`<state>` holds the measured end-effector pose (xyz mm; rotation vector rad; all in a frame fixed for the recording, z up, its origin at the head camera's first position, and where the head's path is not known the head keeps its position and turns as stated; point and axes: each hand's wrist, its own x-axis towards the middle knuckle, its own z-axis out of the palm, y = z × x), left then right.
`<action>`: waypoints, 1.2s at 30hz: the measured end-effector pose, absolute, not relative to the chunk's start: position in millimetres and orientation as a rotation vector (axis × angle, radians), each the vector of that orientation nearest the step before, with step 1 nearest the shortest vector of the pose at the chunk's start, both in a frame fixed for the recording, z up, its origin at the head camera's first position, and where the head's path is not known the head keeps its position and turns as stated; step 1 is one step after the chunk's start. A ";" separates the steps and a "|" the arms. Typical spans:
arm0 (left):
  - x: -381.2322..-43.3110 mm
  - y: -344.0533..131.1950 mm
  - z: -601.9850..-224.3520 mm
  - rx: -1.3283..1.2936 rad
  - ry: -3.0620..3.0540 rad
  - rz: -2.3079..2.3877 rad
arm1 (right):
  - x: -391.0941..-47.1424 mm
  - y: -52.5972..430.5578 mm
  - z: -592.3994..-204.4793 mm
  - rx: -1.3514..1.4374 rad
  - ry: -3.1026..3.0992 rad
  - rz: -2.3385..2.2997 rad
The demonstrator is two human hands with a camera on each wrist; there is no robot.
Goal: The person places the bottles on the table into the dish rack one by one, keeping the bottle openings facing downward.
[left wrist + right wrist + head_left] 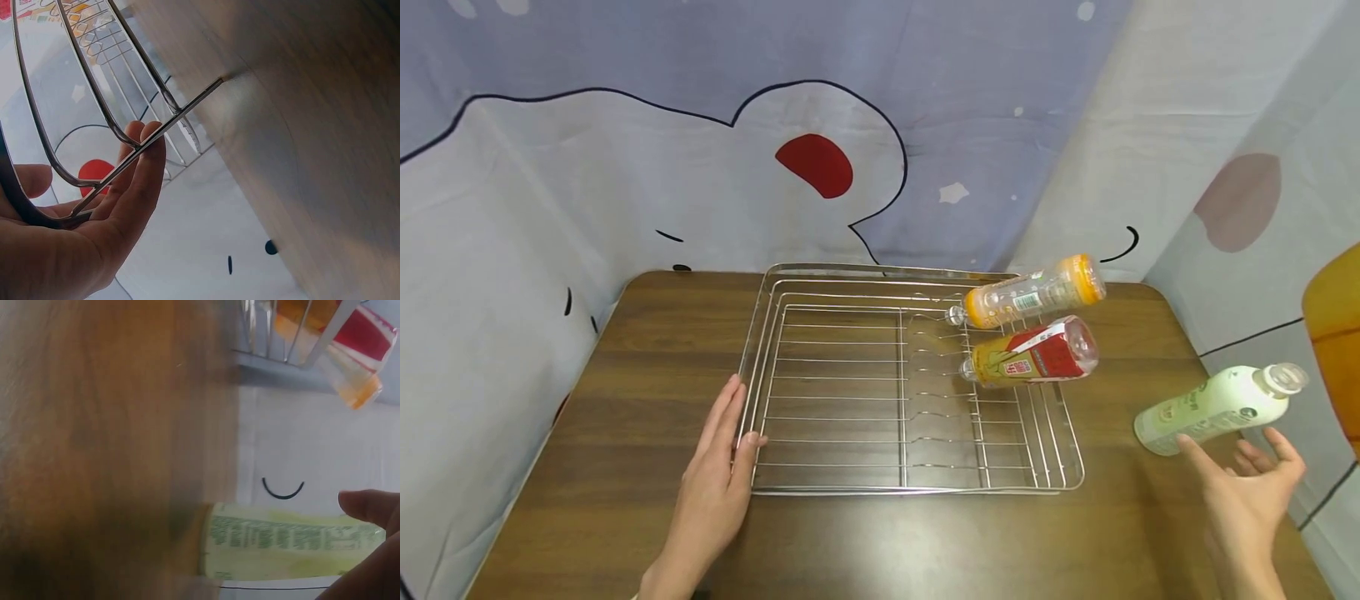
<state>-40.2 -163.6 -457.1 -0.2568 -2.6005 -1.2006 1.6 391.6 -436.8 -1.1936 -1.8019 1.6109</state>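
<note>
A low wire rack [900,400] lies on the wooden table. At its left side my left hand [715,483] holds the side wires, fingers along the outside and the thumb over the rim. Two bottles stand neck down at the rack's right side: a clear bottle with orange bands [1026,296] and, nearer me, a red-and-yellow labelled bottle [1033,354]. To the right of the rack, a pale green bottle [1213,408] stands upright with its clear cap on top. My right hand [1247,492] is close beside it, thumb and fingers spread; the right wrist view shows the thumb apart from it.
A printed curtain [625,192] hangs behind and at both sides of the table [647,358], near its edges. Bent wire loops [932,417] run front to back inside the rack. An orange shape [1333,333] cuts into the right edge of the head view.
</note>
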 end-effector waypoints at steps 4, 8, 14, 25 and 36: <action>-40.4 -163.3 -456.9 -0.261 -2.602 -1.199 | -2.4 397.1 -445.5 -1.202 -1.870 1.624; -40.7 -163.3 -457.1 -0.255 -2.595 -1.202 | -8.7 402.1 -450.4 -1.185 -1.881 1.649; -40.7 -163.4 -456.4 -0.249 -2.595 -1.206 | -16.8 408.6 -458.1 -1.160 -1.904 1.638; -40.7 -163.3 -458.6 -0.263 -2.595 -1.193 | -30.7 413.4 -463.9 -1.052 -1.895 1.697; -40.7 -163.7 -457.7 -0.252 -2.589 -1.192 | -36.8 412.2 -468.4 -1.063 -1.907 1.701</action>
